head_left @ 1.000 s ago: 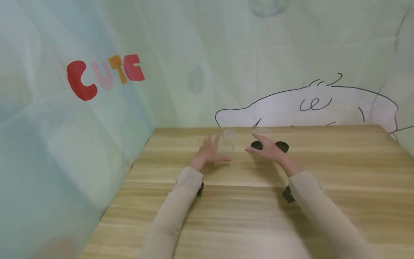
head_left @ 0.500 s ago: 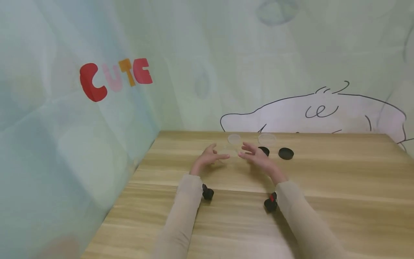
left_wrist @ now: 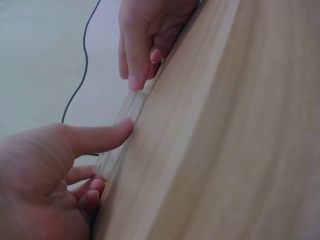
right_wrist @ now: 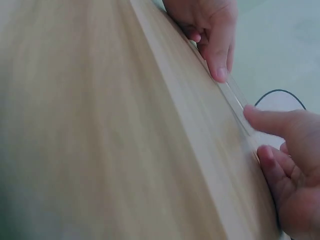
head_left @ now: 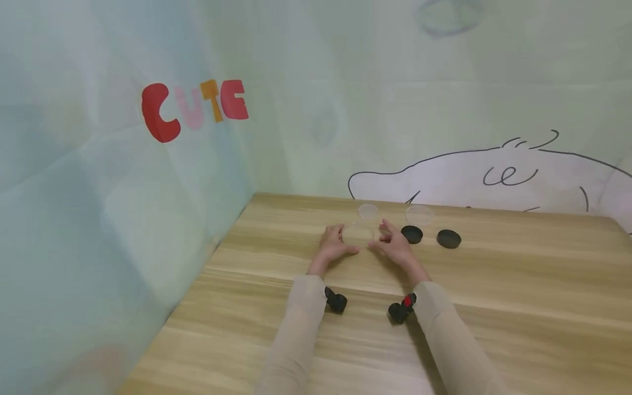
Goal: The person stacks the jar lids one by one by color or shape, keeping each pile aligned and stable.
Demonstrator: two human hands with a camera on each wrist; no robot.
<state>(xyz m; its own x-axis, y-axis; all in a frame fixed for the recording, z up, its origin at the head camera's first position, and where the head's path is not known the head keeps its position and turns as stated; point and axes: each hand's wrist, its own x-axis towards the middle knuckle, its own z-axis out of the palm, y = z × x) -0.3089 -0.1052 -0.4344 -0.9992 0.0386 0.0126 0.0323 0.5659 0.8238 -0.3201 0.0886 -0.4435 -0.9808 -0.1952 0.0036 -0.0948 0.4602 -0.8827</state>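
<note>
A clear, shallow round dish (head_left: 357, 235) lies on the wooden tabletop between both hands. My left hand (head_left: 333, 245) holds its left side, with the thumb at the near rim and the fingers curled at the side. From the right, my right hand (head_left: 395, 248) grips the rim between thumb and curled fingers. In the left wrist view the dish (left_wrist: 112, 155) appears edge-on, low against the table, with both thumbs on its wall. The right wrist view also shows its thin edge (right_wrist: 235, 102) running between the two hands.
Behind the hands lie a small clear disc (head_left: 368, 211) and a larger clear disc (head_left: 419, 214). Two black round pieces (head_left: 412, 234) sit to the right of my right hand. A printed cloth (head_left: 296, 137) hangs along the table's far and left edges.
Both hands have come in towards each other and closed round the clear dish. The right hand has moved left, away from the black pieces. The head view has shifted slightly.
</note>
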